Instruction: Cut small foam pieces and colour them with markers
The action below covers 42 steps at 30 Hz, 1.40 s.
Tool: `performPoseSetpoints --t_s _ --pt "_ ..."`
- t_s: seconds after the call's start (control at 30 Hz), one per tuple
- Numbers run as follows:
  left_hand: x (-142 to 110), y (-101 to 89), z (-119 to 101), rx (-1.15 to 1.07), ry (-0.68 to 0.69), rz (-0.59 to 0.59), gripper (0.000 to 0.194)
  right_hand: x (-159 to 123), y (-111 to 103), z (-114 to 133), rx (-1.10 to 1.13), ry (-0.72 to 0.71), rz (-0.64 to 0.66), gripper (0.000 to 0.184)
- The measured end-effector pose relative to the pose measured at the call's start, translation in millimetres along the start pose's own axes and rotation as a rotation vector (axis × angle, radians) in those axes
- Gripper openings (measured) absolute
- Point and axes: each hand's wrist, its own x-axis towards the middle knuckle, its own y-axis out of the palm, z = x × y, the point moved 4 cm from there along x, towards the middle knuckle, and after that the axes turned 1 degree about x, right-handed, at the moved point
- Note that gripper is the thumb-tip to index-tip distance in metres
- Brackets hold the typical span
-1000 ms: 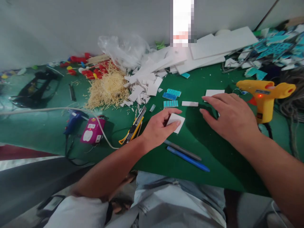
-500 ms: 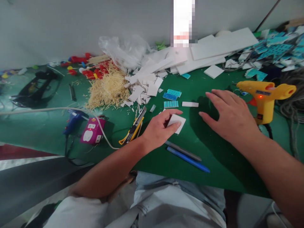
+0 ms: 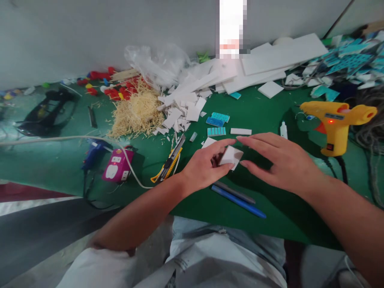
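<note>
My left hand (image 3: 201, 166) grips a small white foam-board piece (image 3: 230, 155) between thumb and fingers, tilted above the green table. At its right edge is my right hand (image 3: 283, 166), thumb and fingers apart and holding nothing; whether its tips touch the foam I cannot tell. Just beyond lie a white strip (image 3: 241, 131), a blue-striped piece (image 3: 216, 131), a dotted turquoise piece (image 3: 221, 117) and a darker blue piece (image 3: 216, 122). Another white piece (image 3: 209, 142) shows behind my left hand. A small white bottle (image 3: 283, 130) lies past my right hand.
A yellow glue gun (image 3: 336, 116), its light on, stands at right. A utility knife (image 3: 168, 164) is left of my left hand, near a purple power adapter (image 3: 118, 165). Nearer me are a blue pen (image 3: 238, 201) and a grey pen (image 3: 235, 192). White scraps (image 3: 180, 114) lie behind.
My right hand has moved left and toward me, up to the foam piece, uncovering the small bottle. The foam piece in my left hand has turned and shifted slightly right.
</note>
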Motion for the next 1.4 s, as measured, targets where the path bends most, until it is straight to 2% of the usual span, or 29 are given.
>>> performPoseSetpoints --t_s 0.2,0.37,0.43,0.53,0.63,0.73,0.97,1.13,1.3,1.4 --pt "-1.6 -3.1 -4.8 0.221 0.259 -0.049 0.034 1.1 1.1 6.5 0.014 -0.025 0.040 0.037" --pt "-3.5 -11.5 -9.0 0.448 0.299 -0.110 0.030 -0.4 3.3 4.2 0.002 0.005 0.061 0.042" --pt "-3.0 -19.1 -11.8 0.594 0.272 -0.174 0.031 -0.9 4.5 4.1 0.004 -0.004 0.075 0.045" --pt "-0.7 -29.7 -13.7 0.840 0.111 -0.237 0.030 -1.8 7.4 4.8 0.022 -0.017 0.107 0.049" --pt "0.4 -34.2 -15.3 1.021 -0.057 -0.239 0.034 -2.7 13.5 7.6 0.067 -0.043 0.166 0.052" --pt "0.6 -32.1 -16.8 1.151 -0.122 -0.195 0.045 -2.4 20.9 11.7 0.113 -0.080 0.203 0.050" --pt "0.6 -27.3 -13.3 1.238 -0.121 -0.105 0.044 0.5 28.8 13.8 0.078 -0.134 0.195 0.036" --pt "0.0 -26.1 -14.3 1.236 -0.079 -0.114 0.042 0.1 25.1 11.2 0.075 -0.129 0.171 0.036" --pt "-0.4 -26.5 -14.3 1.221 -0.102 -0.116 0.052 -1.0 21.8 8.5 0.040 -0.084 0.154 0.037" --pt "-0.3 -25.5 -13.8 1.220 -0.104 -0.100 0.051 -1.3 21.9 8.1 0.031 -0.086 0.154 0.037"
